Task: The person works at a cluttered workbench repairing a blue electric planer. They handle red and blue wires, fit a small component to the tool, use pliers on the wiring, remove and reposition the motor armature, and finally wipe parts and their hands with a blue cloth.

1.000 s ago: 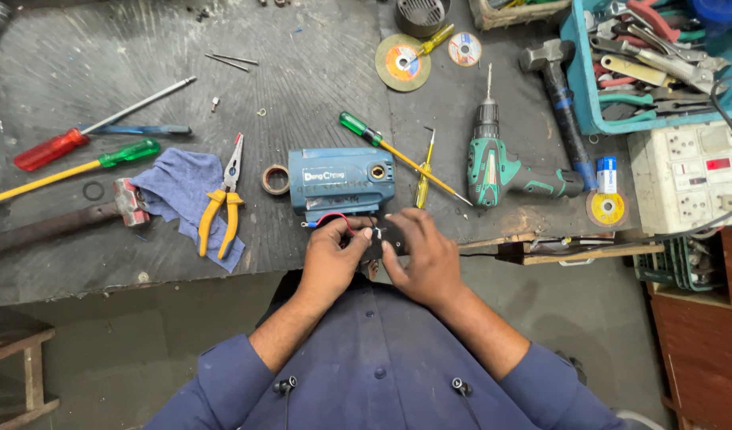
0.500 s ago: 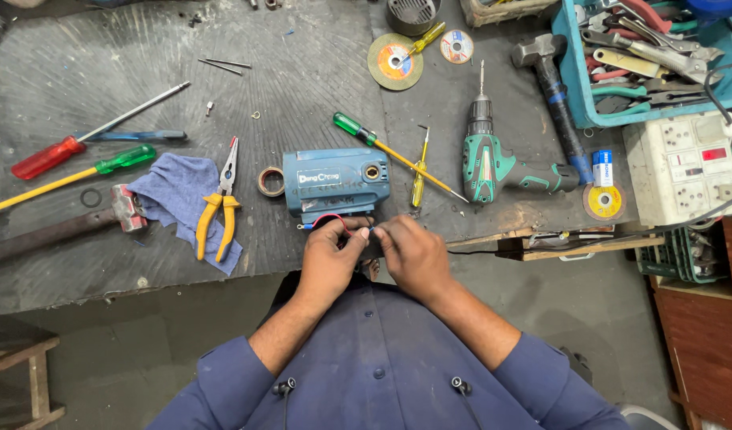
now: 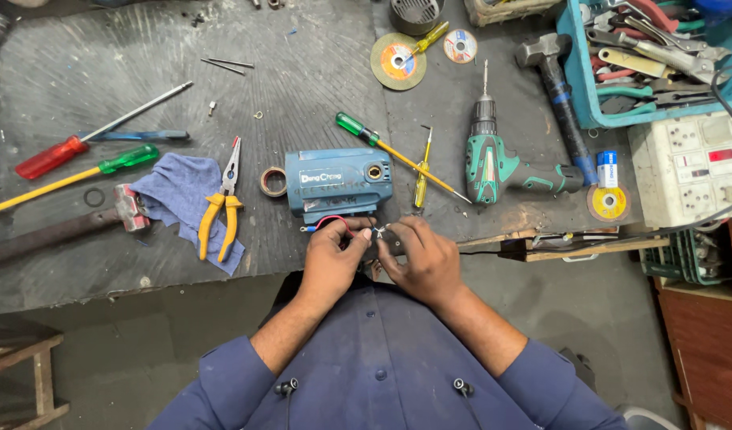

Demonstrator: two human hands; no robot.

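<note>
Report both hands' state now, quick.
Left hand: closed, pinching the wires that come out of the blue motor housing.
Right hand: closed, fingertips pinched on the same wire ends, beside the left hand.

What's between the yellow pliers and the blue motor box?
A tape roll lies between the pliers and the motor box, seen in the head view.

Blue motor housing [image 3: 338,183], red wire [image 3: 334,220], yellow-handled pliers [image 3: 220,219] on blue cloth [image 3: 179,191], green drill [image 3: 493,163], red-handled screwdriver [image 3: 51,158]
</note>
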